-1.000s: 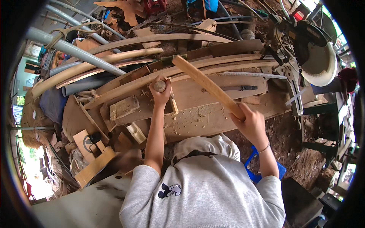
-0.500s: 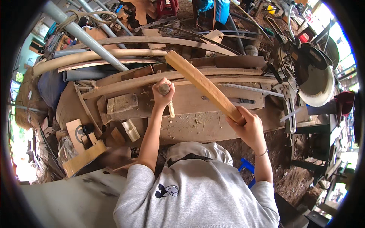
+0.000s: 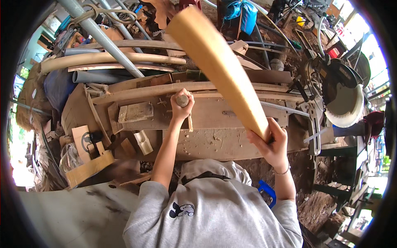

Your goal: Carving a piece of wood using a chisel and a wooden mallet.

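My left hand [image 3: 180, 112] is closed around the upright handle of a chisel [image 3: 182, 101], whose round butt faces up; its blade is hidden below the fist. A thin pale strip of wood [image 3: 190, 123] shows just beneath that hand. The fist sits over a thick brown plank [image 3: 211, 118] lying on the workbench [image 3: 231, 144], among small wood chips. In my right hand [image 3: 273, 145], the lower end of a long squared wooden bar [image 3: 223, 76] is gripped. The bar slants up and left, blurred at its far end, its upper part raised well above the bench.
A miter saw [image 3: 341, 93] with a round blade stands at the right. Left of my left arm lie a wood block [image 3: 135, 112], a grooved pale piece [image 3: 143, 142] and a wooden hand plane [image 3: 91, 167]. Curved timbers [image 3: 120, 60] and a slanting grey pipe [image 3: 99, 39] fill the back.
The wooden bar in my right hand has swung up toward the camera and looks larger. My left hand keeps its hold on the chisel at the same plank. The view has shifted slightly.
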`<state>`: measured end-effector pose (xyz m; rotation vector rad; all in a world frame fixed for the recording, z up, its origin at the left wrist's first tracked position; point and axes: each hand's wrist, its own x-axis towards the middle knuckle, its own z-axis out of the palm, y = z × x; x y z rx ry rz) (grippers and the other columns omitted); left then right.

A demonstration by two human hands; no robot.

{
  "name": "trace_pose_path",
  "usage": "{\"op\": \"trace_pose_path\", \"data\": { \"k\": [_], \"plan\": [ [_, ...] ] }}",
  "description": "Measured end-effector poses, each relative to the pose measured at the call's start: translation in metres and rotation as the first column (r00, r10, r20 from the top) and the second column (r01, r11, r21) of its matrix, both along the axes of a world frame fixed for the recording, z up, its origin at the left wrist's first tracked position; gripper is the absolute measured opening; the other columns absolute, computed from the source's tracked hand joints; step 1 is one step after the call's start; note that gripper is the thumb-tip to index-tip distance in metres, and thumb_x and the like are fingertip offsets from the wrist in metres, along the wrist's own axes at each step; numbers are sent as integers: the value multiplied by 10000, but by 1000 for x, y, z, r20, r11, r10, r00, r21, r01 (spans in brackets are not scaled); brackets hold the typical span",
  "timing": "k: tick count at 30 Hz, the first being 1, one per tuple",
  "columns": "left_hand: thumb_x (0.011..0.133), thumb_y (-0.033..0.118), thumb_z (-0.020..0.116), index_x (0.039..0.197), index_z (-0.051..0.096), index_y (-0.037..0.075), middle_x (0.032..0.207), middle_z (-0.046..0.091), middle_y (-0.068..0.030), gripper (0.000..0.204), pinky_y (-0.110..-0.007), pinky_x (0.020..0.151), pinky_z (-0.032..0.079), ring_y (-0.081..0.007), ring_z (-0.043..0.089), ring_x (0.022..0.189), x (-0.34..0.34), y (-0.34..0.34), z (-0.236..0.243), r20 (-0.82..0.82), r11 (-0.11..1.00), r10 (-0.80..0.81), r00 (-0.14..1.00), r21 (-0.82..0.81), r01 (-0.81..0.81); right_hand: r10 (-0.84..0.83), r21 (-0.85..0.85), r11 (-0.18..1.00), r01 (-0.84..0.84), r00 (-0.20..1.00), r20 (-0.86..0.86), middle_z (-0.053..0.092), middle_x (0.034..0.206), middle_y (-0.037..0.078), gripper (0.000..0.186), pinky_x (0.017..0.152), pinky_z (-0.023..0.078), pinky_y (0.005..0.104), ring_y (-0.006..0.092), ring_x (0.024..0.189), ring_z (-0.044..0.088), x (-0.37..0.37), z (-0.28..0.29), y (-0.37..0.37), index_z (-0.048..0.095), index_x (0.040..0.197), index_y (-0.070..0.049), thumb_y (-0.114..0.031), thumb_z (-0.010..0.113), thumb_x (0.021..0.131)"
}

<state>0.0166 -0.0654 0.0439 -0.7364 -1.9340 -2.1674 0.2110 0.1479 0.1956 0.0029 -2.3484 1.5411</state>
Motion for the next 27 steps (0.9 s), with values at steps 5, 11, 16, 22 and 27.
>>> {"op": "trace_pose_path", "data": {
  "k": [5,11,16,22,27],
  "plan": [
    [725,-25,556,623,397,25,575,461,5,195,-197,512,374,-33,427,556,2,0,7,-42,997,14,999,-70,-17,6,465,885,33,997,-82,525,563,78,256,480,423,265,166,484,536,-7,5,11,595,872,-15,-155,717,695],
    [722,-42,547,623,396,22,579,466,3,192,-194,503,371,-35,431,547,0,-7,6,-36,999,-15,999,-50,13,-34,232,972,42,999,-36,530,560,59,257,432,387,222,108,455,514,-6,1,7,586,864,10,-116,723,687],
    [726,-58,535,632,393,19,601,459,-2,187,-206,511,375,-49,424,547,2,-8,12,106,995,-78,991,69,71,-31,57,998,31,999,-14,536,578,63,233,447,383,213,79,474,497,-6,-14,7,576,862,18,-101,707,711],
    [735,-67,523,641,387,31,610,412,7,192,-210,547,379,-72,422,584,-8,-20,-10,-26,999,28,999,16,-27,-33,68,997,27,995,89,514,562,84,236,445,384,238,116,453,491,8,-40,5,577,854,14,-130,704,717],
    [770,-61,516,692,409,29,601,420,3,160,-205,502,380,-64,419,533,-11,-26,-7,-34,998,-18,999,57,20,-159,88,985,149,980,122,476,527,93,217,435,371,248,128,429,462,20,-68,8,567,810,3,-141,702,720]
  ]
}}
